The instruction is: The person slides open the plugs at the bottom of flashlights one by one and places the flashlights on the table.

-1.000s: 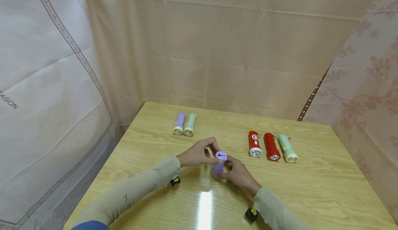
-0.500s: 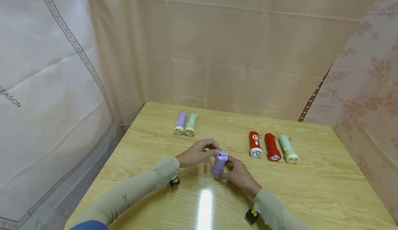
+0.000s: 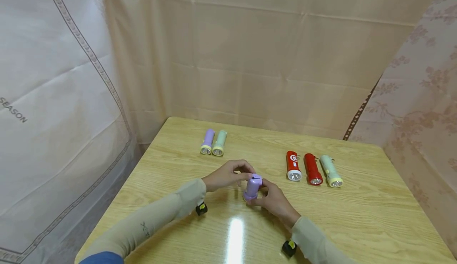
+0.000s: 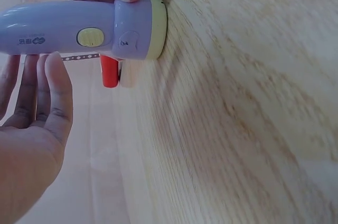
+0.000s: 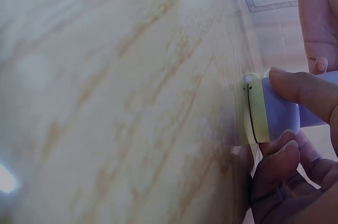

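A purple flashlight [image 3: 253, 187] stands upright at the middle of the table, its yellow-rimmed head down. The right hand [image 3: 278, 205] grips it low, thumb on the purple head in the right wrist view, fingers at the other side. Around the upper body, the left hand [image 3: 227, 176] has its thumb and fingers at the tail end. In the left wrist view, the yellow switch [image 4: 91, 37] faces the left hand [image 4: 31, 145], whose fingertips touch the body.
A purple flashlight [image 3: 208, 138] and a mint one [image 3: 219, 140] lie side by side at the back left. To the right lie a red and white flashlight [image 3: 292, 163], a red one [image 3: 312, 167] and another mint one [image 3: 329, 168]. Hanging cloth [image 3: 250, 58] borders the table [image 3: 375, 216].
The left thumb has shifted up from the flashlight's side to its top edge, showing more of the purple body. The right hand has kept its grip low down.
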The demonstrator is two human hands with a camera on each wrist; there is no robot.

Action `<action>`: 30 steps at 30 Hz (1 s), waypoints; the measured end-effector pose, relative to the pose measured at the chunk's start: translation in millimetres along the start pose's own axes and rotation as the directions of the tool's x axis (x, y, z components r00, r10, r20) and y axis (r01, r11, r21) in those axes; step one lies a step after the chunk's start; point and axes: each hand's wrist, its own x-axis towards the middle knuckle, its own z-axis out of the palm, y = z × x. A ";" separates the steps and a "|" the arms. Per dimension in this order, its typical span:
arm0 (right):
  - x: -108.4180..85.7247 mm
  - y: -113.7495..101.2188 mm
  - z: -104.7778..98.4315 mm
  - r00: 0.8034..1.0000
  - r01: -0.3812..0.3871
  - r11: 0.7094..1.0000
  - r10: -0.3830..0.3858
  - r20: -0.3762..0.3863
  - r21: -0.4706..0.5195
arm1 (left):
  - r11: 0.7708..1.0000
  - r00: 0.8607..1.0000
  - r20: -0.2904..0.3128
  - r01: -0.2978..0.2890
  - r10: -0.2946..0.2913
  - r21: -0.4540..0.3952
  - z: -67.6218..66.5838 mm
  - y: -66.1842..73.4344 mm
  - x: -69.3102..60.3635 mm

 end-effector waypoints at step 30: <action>-1.1 0.1 -0.7 1.000 -0.025 0.999 0.025 0.007 0.034 | 0.997 0.995 -0.057 0.076 -0.077 -0.018 3.2 7.3 4.2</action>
